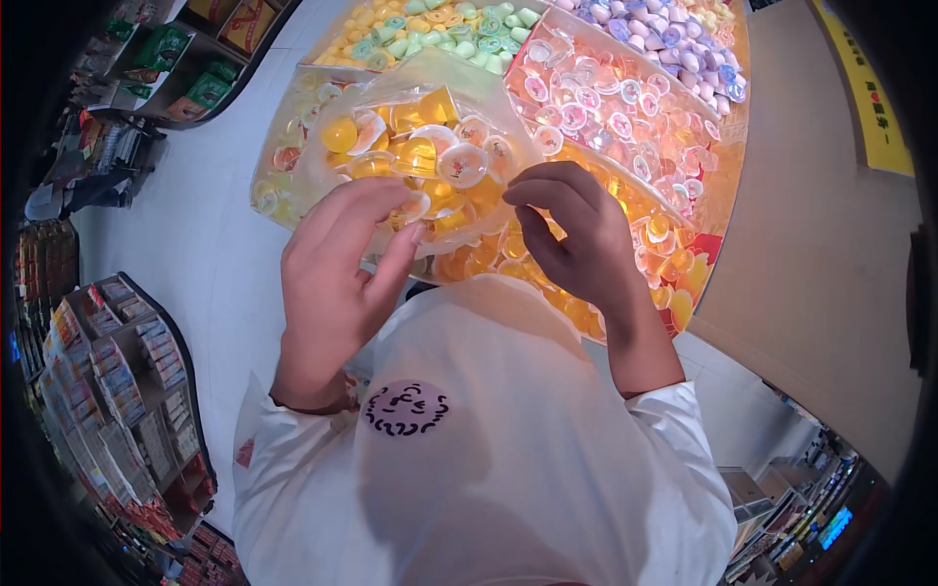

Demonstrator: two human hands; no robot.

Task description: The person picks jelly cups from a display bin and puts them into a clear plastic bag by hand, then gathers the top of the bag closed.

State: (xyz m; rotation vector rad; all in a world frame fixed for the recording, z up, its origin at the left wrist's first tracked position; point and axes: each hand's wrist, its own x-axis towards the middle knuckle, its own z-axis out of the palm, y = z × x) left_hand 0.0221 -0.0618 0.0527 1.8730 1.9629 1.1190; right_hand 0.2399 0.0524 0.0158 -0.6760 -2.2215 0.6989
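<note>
A clear plastic bag (342, 107) with orange jelly cups (415, 156) inside lies open over the display bin. At its lower left edge, my left hand (342, 264) has the film between thumb and curled fingers, beside a white-lidded cup. My right hand (576, 230) is bent at the bag's right edge, its fingertips closed on the film. Orange cups (484, 259) also lie loose below the bag.
Pink cups (616, 98), purple cups (674, 49) and green cups (479, 29) fill divided bin sections. A brown panel (811, 225) stands right. Stocked shelves (127, 391) are left, across the pale floor (215, 186).
</note>
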